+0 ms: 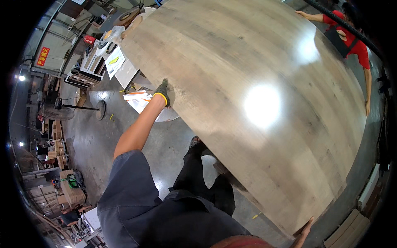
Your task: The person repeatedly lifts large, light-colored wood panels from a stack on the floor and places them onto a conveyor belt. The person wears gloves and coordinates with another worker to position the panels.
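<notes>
One wood panel (pixel 248 99); left hand (pixel 162 91) grips edge, right hand (pixel 304 231) at corner.

Panel (pixel 248 103) — between both hands.

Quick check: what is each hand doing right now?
Left hand: gloved, gripping the left edge of the large wooden panel.
Right hand: bare, open, fingers against the panel's lower corner.

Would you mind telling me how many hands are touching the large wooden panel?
3. The gloved left hand grips the large grey-brown wooden panel at its left edge, the bare right hand holds its bottom corner, and a co-worker's hand rests at the top. Others may be hidden.
</notes>
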Demonstrator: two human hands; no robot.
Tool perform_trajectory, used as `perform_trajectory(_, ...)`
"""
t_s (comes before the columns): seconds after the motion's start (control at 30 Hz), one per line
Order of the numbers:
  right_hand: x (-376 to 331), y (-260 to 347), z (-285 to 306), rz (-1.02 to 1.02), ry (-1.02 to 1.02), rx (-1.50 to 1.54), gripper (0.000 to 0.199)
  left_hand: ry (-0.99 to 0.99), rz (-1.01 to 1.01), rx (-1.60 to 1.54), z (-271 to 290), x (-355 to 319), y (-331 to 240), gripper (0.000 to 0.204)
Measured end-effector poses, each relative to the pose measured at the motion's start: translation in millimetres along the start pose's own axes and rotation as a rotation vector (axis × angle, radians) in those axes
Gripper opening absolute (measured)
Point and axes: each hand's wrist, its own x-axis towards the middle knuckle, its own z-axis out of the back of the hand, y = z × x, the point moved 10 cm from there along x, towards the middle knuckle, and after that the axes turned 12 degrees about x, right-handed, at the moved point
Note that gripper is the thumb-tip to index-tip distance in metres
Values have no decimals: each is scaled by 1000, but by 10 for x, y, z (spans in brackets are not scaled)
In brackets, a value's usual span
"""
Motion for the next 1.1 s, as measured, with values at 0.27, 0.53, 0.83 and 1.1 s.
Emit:
perform_trajectory(0.27, 1098, 133, -719, -9, 267, 27, 101, 91, 39, 68, 695, -292, 855, 31)
perform_trajectory(0.53, 1270, 751, -1422, 68, 200, -230, 110, 55, 52, 74, 657, 475, 1090, 38)
perform_trajectory(0.83, 2091, 1231, -1434, 31, 163, -185, 98, 239, -425, 2783, 1077, 1288, 751, 43)
perform_trajectory(1.1, 2890, 1675, -1421, 83, 198, -224, 97, -8, -539, 3025, 1627, 1980, 1218, 55)
